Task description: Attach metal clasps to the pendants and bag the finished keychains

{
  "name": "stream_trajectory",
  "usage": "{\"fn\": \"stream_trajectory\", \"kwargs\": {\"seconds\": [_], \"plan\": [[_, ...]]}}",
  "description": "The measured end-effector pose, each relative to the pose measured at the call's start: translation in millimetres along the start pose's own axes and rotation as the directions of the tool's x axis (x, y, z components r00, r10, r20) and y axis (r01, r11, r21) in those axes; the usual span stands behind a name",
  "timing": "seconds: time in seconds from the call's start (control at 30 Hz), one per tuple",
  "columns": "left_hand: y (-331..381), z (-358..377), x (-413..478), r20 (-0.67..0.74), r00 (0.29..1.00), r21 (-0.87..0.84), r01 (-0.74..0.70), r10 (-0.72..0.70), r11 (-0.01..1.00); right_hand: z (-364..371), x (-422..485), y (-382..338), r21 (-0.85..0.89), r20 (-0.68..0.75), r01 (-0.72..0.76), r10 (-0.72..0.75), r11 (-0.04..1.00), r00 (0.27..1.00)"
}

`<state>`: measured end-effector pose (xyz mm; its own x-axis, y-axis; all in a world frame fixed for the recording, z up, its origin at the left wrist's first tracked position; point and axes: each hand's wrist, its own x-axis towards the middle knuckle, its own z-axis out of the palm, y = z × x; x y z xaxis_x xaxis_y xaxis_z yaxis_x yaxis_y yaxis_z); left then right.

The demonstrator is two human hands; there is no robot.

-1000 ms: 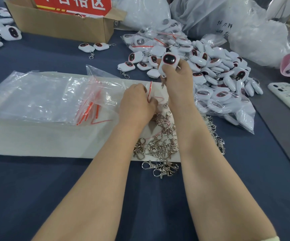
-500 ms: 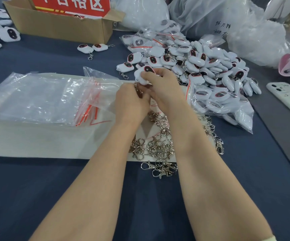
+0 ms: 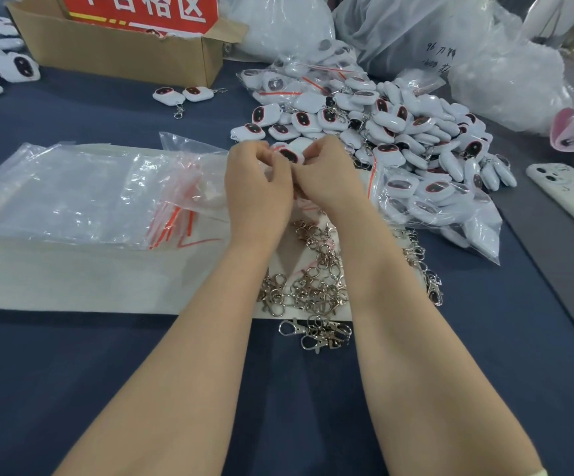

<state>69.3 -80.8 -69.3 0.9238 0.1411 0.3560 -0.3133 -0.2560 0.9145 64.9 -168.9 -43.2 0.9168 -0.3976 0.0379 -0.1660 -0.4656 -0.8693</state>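
Change: right hand (image 3: 327,173) has been lowered from above the pendant pile (image 3: 399,132) to meet left hand (image 3: 258,187); bagging judged under way; cardboard box (image 3: 124,53): red sign (image 3: 141,10) seen, contents hidden; empty zip bags (image 3: 72,197) stacked at left; pendants held in clear bag (image 3: 450,214) at right; loose clasps (image 3: 313,283) heaped under the wrists; one pendant (image 3: 290,154) is pinched between curled fingertips of both hands; fitted clasp cannot be confirmed.
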Motion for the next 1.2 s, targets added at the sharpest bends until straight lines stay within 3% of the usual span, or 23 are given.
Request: {"fn": "stream_trajectory", "kwargs": {"seconds": [0.1,0.23,0.3,0.4,0.47,0.53,0.6,0.7,0.9,1.07,1.2], "plan": [[2.9,3.8,-4.2,0.038,0.992,-0.001,-0.117,0.117,0.993,-3.9,-0.9,-3.2,-0.12,0.099,0.11,-0.098,0.987,0.99],[4.5,2.2,-4.9,0.04,0.974,0.05,-0.226,0.224,0.973,0.2,-6.2,-0.9,0.197,0.225,0.041,-0.086,0.98,0.971],[3.4,1.7,-4.6,0.051,0.964,0.099,-0.264,0.26,0.959,-2.5,-5.5,2.0,0.116,0.253,0.08,-0.107,0.99,0.962],[-1.7,5.3,-3.6,0.152,0.98,0.138,-0.146,0.125,0.98,-11.7,-0.3,2.1,-0.131,0.125,0.139,-0.123,0.982,0.985],[-7.5,8.8,-4.0,0.245,0.968,0.223,-0.107,0.05,0.969,-13.6,4.8,6.3,-0.173,-0.063,0.106,-0.118,0.979,0.991],[-11.5,9.9,-5.8,0.299,0.952,0.283,-0.155,0.066,0.946,-14.9,5.3,13.1,-0.196,-0.308,0.06,-0.119,0.979,0.944],[-12.0,9.2,-6.0,0.31,0.948,0.288,-0.164,0.07,0.943,-19.2,6.6,24.8,-0.313,-0.413,0.024,-0.159,0.949,0.897],[-11.3,8.2,-5.9,0.317,0.946,0.285,-0.158,0.063,0.945,-25.8,11.2,38.1,-0.508,-0.343,-0.109,-0.084,0.854,0.936],[-11.2,7.9,-4.9,0.33,0.941,0.297,-0.176,0.072,0.939,-25.0,13.4,47.6,-0.59,-0.291,-0.227,0.059,0.775,0.955],[-11.8,8.8,-6.5,0.332,0.941,0.308,-0.179,0.07,0.934,-19.6,12.6,48.1,-0.525,-0.382,-0.155,-0.069,0.837,0.922],[-10.0,7.5,-5.2,0.339,0.938,0.314,-0.181,0.068,0.932,-17.9,10.8,47.3,-0.512,-0.316,-0.1,-0.079,0.853,0.945]]}}
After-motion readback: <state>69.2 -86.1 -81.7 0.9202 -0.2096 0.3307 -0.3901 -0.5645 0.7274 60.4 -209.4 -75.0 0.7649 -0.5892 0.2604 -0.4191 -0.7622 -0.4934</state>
